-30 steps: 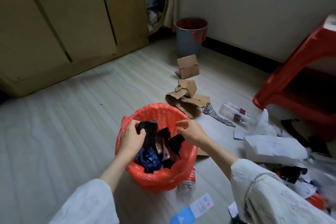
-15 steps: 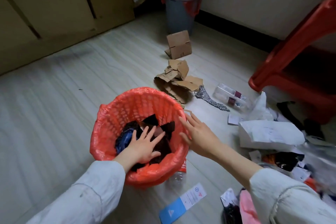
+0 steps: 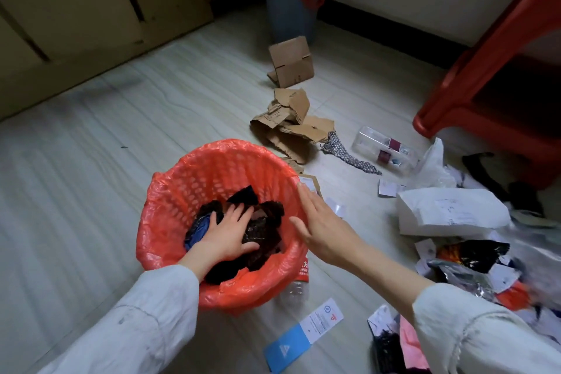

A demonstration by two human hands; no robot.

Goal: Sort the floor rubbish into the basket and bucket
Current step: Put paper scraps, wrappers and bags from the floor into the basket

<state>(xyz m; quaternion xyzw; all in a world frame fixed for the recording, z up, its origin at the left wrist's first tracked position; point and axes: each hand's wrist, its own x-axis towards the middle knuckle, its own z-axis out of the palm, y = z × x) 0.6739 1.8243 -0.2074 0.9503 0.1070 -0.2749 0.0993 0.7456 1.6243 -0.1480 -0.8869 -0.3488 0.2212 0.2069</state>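
Your left hand (image 3: 226, 234) lies flat inside the basket (image 3: 182, 191), fingers spread and pressing down on the dark wrappers (image 3: 264, 231) heaped there; it grips nothing. Your right hand (image 3: 321, 228) hangs just outside the basket's right rim, fingers straight and together, empty, pointing away from you toward the torn cardboard (image 3: 291, 127).

The rubbish not yet sorted lies almost wholly to your right. The white parcel bag (image 3: 452, 211) sits near the right hand, its long axis running left to right across your view, and the black and silver foil wrappers (image 3: 467, 258) lie just nearer to you than it. The right hand is plainly the closer one to all of this; the left would have to cross the basket.

The grey bucket (image 3: 293, 0) stands well apart at the far wall, beyond the folded cardboard box (image 3: 293, 64). I judge that anything meant for it calls for a long forward reach.
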